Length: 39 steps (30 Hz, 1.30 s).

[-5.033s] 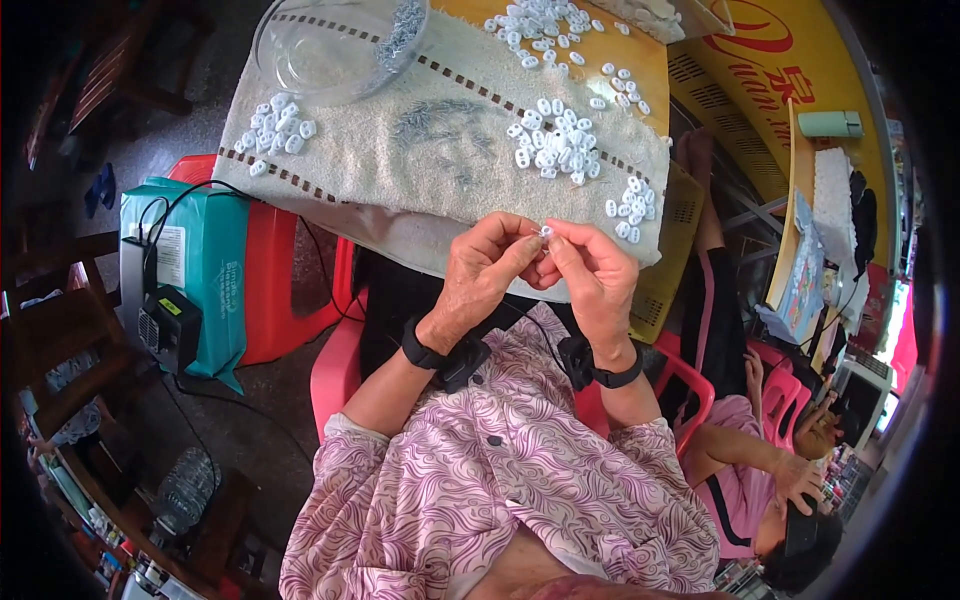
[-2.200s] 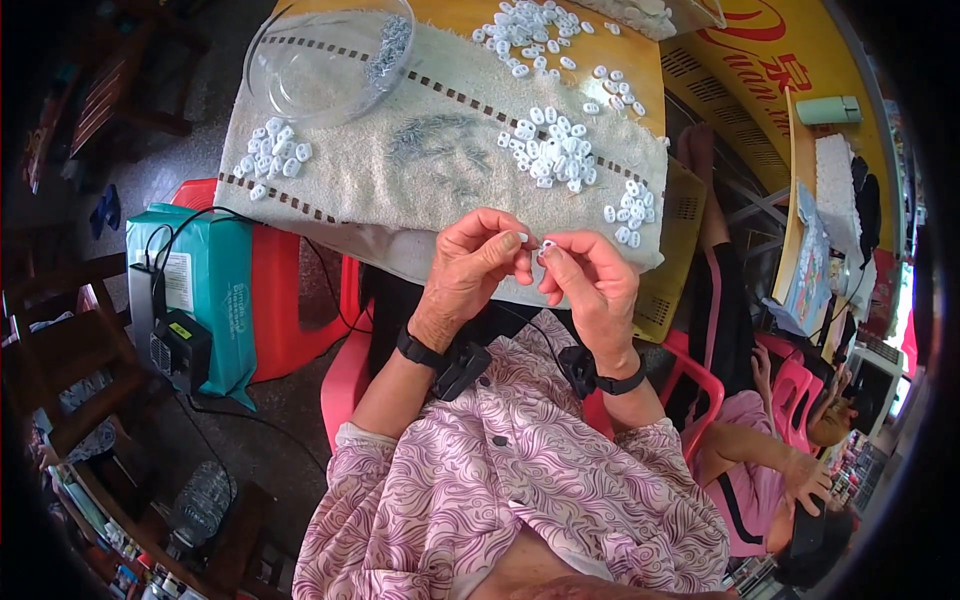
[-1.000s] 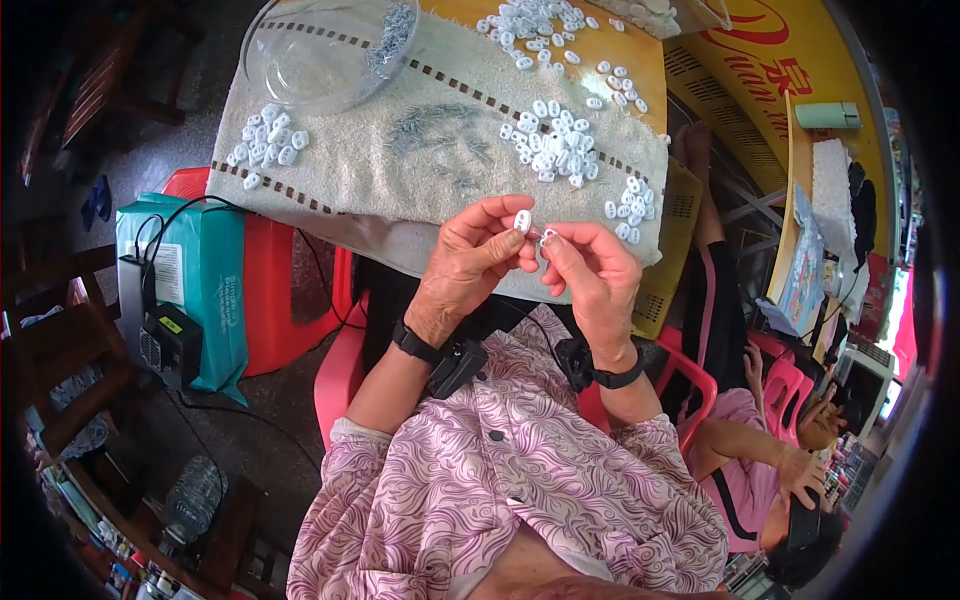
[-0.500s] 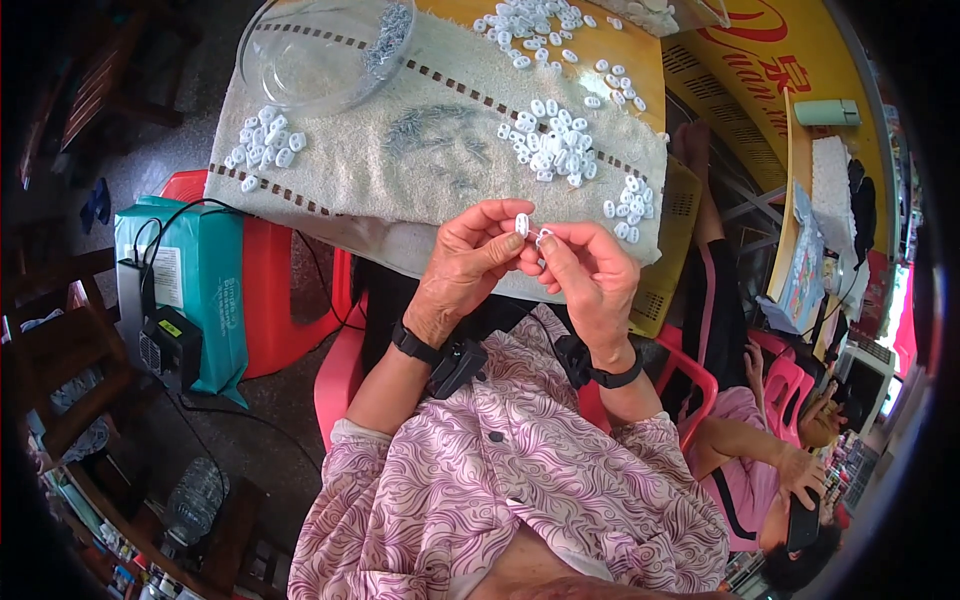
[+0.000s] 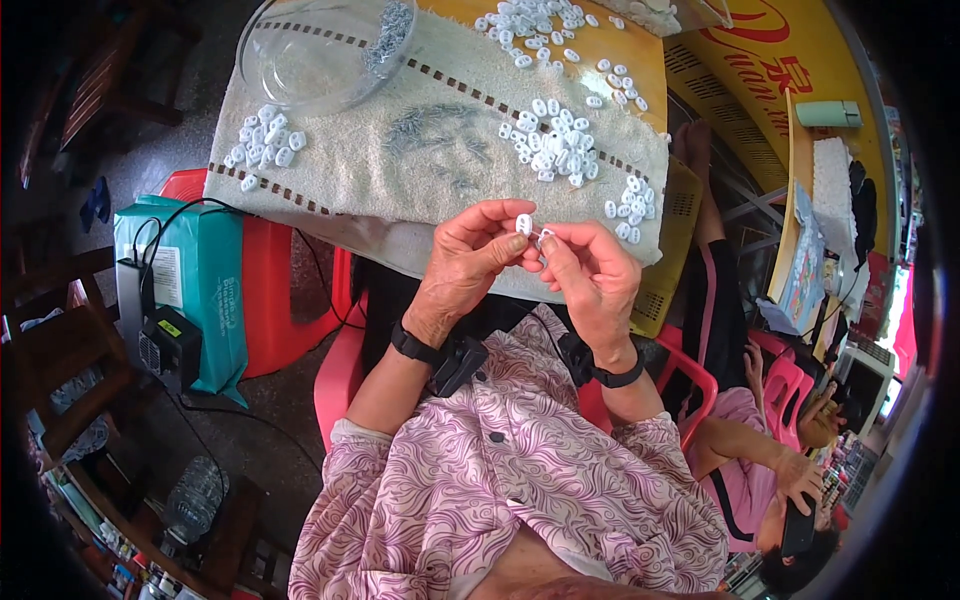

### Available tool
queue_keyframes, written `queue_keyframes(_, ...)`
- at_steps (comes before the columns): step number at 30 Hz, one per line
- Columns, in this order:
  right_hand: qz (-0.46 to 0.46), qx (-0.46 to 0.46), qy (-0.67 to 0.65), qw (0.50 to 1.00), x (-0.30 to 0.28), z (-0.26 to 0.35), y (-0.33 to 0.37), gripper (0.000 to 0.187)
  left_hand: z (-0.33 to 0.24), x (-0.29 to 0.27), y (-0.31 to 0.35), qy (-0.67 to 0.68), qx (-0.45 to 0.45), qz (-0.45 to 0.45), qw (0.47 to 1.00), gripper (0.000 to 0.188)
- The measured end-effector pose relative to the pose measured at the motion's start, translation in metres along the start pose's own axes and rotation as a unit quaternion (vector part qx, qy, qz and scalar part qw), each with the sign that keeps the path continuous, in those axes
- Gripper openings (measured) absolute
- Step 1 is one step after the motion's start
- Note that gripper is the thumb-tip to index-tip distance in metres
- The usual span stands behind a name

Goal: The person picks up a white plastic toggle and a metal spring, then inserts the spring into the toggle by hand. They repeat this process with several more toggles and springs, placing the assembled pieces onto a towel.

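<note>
Between the thumb and index finger of my left hand is a small white oval plastic piece with two holes, held upright. My right hand pinches another tiny white part right beside it; its kind is too small to make out. Both hands are closed and nearly touch just over the near edge of the towel-covered table. Past them lies a heap of similar white oval pieces, with a smaller group to its right. Thin grey metal bits lie scattered on the towel.
A clear round bowl with more grey bits stands at the far left. Other white pieces lie in a pile at left and at the back. A teal bag stands left. A seated person holds a phone at right.
My hands stay almost in place. The small white part in my right fingers has turned slightly beside the oval piece.
</note>
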State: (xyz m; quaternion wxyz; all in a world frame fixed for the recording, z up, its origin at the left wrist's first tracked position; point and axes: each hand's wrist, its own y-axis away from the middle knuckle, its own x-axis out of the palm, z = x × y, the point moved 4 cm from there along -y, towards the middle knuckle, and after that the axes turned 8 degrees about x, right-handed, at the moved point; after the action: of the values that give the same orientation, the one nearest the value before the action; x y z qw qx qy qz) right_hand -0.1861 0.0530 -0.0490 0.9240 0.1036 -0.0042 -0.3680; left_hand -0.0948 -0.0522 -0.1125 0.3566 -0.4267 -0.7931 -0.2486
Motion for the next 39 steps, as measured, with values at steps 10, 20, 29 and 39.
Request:
queue_keyframes(10, 0.001, 0.006, 0.005, 1.0, -0.0011, -0.0008, -0.0016, 0.007, -0.0032, 0.0008, -0.0001, -0.066, 0.019, 0.002, 0.998, 0.033)
queue_keyframes(20, -0.022, -0.04, -0.017, 0.999, 0.0037, 0.0015, -0.0001, 0.011, -0.0022, -0.0013, -0.001, 0.025, -0.01, 0.012, 1.0, 0.03)
queue_keyframes(29, -0.018, -0.052, -0.007, 0.998, 0.0061, 0.0022, -0.0004, 0.007, -0.0019, -0.0032, -0.0005, 0.014, 0.007, -0.012, 1.0, 0.027)
queue_keyframes(39, -0.017, -0.093, 0.037, 0.995, 0.0058, 0.0011, -0.0038, 0.008, -0.0067, -0.0011, -0.0018, -0.026, 0.031, -0.005, 0.999, 0.028)
